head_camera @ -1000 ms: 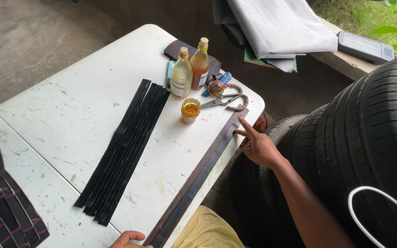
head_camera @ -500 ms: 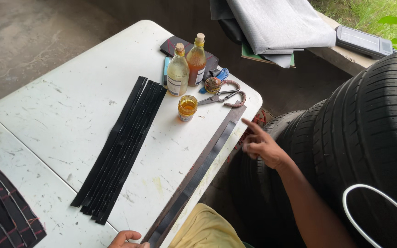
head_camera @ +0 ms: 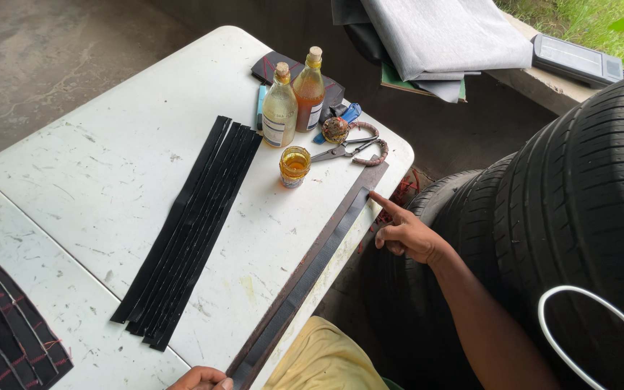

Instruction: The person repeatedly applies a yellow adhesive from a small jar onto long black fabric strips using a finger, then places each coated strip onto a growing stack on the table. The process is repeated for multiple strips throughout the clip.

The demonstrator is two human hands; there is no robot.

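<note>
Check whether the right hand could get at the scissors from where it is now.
Probably yes. The right hand points at the long dark strip along the table's edge; the scissors lie just beyond the strip's far end, with nothing standing between them.

Around the bundle of black strips (head_camera: 189, 231) you had open surface (head_camera: 95, 166) on its far-left side. Toward the far end, two bottles (head_camera: 294, 105), a small jar (head_camera: 295, 166) and scissors (head_camera: 344, 149) crowded the way; stacked tyres (head_camera: 579, 209) walled off the right edge.
</note>
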